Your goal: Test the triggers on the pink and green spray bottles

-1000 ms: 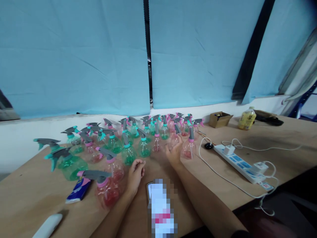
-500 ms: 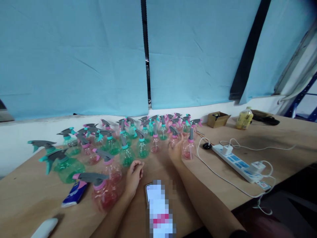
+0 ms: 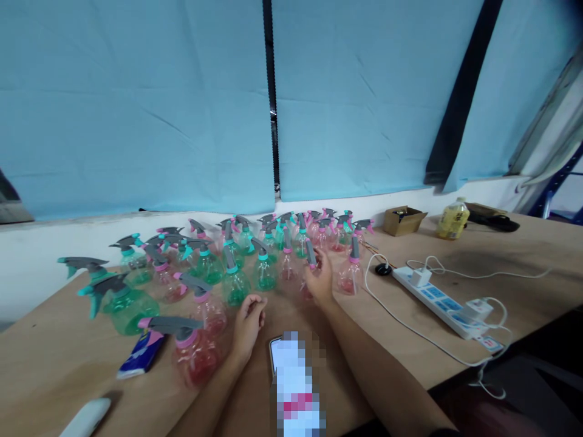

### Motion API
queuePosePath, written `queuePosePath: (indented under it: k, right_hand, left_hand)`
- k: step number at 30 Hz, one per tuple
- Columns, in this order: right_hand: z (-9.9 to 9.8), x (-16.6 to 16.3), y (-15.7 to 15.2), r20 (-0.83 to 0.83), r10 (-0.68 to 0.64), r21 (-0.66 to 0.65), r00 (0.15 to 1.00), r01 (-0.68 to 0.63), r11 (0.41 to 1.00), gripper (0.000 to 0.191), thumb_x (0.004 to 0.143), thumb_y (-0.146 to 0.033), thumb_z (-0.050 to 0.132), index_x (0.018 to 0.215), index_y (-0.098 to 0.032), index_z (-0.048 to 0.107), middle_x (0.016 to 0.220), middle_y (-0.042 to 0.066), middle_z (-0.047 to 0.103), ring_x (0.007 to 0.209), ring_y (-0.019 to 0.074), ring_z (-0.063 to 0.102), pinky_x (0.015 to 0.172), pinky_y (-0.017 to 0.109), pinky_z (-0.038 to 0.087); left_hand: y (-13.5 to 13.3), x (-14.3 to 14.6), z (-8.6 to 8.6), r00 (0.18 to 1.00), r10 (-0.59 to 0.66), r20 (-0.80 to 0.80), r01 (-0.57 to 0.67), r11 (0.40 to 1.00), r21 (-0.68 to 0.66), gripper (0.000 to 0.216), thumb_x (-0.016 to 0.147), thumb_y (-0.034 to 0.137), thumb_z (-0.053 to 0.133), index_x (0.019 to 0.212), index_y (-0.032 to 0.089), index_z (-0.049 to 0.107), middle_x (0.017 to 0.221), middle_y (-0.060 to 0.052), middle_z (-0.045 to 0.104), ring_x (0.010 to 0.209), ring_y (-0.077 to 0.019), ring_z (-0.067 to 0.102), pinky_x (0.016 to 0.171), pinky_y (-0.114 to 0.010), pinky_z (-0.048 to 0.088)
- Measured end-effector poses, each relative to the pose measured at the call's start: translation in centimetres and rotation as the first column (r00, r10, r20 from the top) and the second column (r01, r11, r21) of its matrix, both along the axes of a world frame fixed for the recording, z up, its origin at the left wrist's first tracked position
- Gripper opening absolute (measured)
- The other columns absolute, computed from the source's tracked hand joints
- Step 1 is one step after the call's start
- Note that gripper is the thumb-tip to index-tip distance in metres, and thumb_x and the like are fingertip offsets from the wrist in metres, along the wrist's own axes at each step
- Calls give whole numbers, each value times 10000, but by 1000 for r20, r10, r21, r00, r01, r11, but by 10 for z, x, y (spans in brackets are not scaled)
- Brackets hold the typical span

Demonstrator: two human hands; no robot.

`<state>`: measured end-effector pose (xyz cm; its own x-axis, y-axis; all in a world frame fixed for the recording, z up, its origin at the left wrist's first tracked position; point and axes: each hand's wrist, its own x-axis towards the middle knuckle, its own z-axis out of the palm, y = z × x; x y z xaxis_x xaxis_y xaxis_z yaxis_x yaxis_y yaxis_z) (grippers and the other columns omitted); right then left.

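My right hand is wrapped round a pink spray bottle with a grey trigger head, standing among the front bottles; the hand hides most of its body. Beside it on the right is another pink spray bottle, and a paler pink one stands to its left. My left hand rests on the table with its fingers curled; what they hold, if anything, is hidden. Near that hand are a green spray bottle and a pink spray bottle. Below, between my forearms, lies a phone with a blurred screen.
Several more green and pink spray bottles fill the table's left and back. To the right are a power strip with white cables, a small cardboard box and a yellow drink bottle. A blue packet lies at the left.
My right hand has drawn slightly nearer, and the pink spray bottle in it has turned and come towards me, out of the row. My left hand stays in place.
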<state>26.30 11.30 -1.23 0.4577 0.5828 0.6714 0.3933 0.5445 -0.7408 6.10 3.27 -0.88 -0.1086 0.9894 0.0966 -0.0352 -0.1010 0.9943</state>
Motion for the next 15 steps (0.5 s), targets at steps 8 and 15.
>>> queuePosePath:
  k: [8, 15]
  right_hand:
    - [16, -11, -10, -204, 654, -147, 728, -684, 715, 356, 649, -217, 594, 997, -209, 667, 776, 0, 621, 662, 141, 527, 627, 258, 455]
    - [26, -24, -20, -396, 768, -194, 504, -863, 467, 230, 599, -211, 611, 821, -210, 672, 635, -32, 548, 564, 119, 478, 549, 239, 392]
  left_hand:
    - [1, -1, -1, 1000, 8, -12, -8, 1000, 15, 305, 727, 468, 677, 744, 230, 487, 511, 99, 455, 410, -79, 411, 413, -178, 269]
    - [1, -1, -2, 1000, 2, -8, -2, 1000, 9, 301, 733, 466, 676, 746, 229, 490, 518, 102, 461, 417, -76, 421, 414, -172, 266]
